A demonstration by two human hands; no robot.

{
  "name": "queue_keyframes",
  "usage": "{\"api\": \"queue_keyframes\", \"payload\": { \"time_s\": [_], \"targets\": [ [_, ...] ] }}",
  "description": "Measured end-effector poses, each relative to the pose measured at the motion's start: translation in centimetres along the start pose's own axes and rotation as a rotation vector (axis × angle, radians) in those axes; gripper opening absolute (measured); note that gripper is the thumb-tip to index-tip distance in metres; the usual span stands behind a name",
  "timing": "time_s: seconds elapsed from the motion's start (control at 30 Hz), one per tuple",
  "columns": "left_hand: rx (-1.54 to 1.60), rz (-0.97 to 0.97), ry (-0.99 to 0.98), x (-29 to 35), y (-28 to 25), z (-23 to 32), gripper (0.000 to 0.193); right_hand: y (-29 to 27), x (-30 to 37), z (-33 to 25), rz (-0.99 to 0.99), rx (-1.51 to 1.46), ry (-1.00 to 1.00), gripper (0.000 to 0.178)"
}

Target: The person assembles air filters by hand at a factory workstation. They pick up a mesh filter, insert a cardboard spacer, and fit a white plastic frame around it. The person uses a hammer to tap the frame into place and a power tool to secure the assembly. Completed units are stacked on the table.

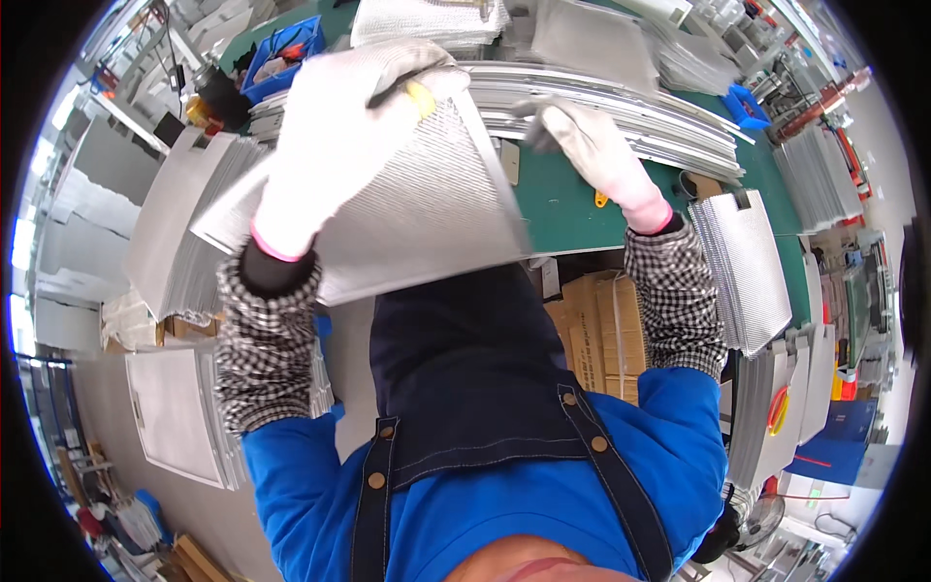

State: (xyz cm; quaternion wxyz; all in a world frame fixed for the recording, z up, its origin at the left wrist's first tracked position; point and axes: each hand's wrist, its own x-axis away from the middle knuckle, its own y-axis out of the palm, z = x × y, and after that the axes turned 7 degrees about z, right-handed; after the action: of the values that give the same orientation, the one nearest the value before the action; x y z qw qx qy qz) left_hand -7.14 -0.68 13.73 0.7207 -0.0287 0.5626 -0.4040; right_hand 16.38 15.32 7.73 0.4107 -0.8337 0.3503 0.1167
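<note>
My left hand (339,126), in a white glove with a pink cuff, is closed at the upper edge of a silvery mesh filter panel (417,213). The panel hangs tilted in front of my apron, overlapping the front edge of the green table (572,218). A small yellow piece (420,98) shows at the left fingers; its kind is unclear. Apart from the panel, to its right, my right hand (582,141) hovers over the table with fingers stretched out, their tips blurred. Nothing shows in it. Behind it lie long metal strips (621,112).
Stacks of panels stand at the left (184,213) and right (747,272). A blue bin (283,58) with small things sits at the back left. More mesh sheets (592,44) lie at the back. Under the table are cardboard boxes (592,315). A small yellow item (601,199) lies on the tabletop.
</note>
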Motion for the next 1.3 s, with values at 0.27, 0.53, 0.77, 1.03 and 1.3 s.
{"api": "queue_keyframes", "payload": {
  "time_s": [0.27,0.53,0.77,1.03,1.3],
  "targets": [
    [-0.183,-0.219,0.244,3.2,3.6,-4.3,0.021,2.1,9.5,14.8,0.052,1.156,0.530,0.012],
    [-0.594,0.105,0.032,6.6,7.3,-0.9,0.060,3.0,13.2,18.7,0.002,1.439,0.295,0.010],
    [-0.558,0.311,0.024,6.4,8.3,-2.6,0.060,3.4,11.1,18.3,0.241,0.855,0.323,0.023],
    [-0.538,0.324,-0.004,6.1,9.3,-3.2,0.040,8.8,3.4,-0.1,0.261,-0.715,0.353,0.038],
    [-0.524,0.256,-0.073,6.7,8.6,-2.9,0.038,-0.5,-4.6,-4.7,-0.076,0.678,-0.663,0.025]
  ]
}}
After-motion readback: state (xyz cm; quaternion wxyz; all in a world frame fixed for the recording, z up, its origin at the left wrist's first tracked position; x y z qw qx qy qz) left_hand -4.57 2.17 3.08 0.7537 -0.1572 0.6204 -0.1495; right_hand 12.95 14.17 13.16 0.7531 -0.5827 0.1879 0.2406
